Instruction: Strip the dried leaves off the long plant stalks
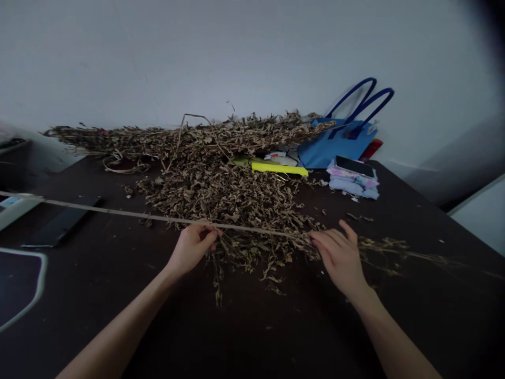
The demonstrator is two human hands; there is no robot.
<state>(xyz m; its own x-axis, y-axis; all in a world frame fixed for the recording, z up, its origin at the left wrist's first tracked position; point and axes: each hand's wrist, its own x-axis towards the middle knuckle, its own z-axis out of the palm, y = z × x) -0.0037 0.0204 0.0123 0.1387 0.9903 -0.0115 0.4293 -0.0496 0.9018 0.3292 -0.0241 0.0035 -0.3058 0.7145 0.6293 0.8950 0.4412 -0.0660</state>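
Observation:
A long dried plant stalk [130, 213] stretches from the left edge across the table, its leafy branches hanging in the middle and its thin end reaching past my right hand. My left hand [194, 244] is closed in a pinch by the stalk, thumb and forefinger on a dry leafy side twig. At the stalk's leafy part, my right hand [338, 257] grips it with the fingertips, one finger lifted. What lies under those fingertips is partly hidden. Just behind the stalk spreads a heap of loose dried leaves [232, 195].
A large bundle of dried plants [189, 139] lies along the wall. Right of it are a blue bag [325, 147], a phone [355, 167] on tissue packs [351, 184], and a yellow-handled tool [280, 169]. A dark phone [63, 221] and white power strip [18, 208] lie left.

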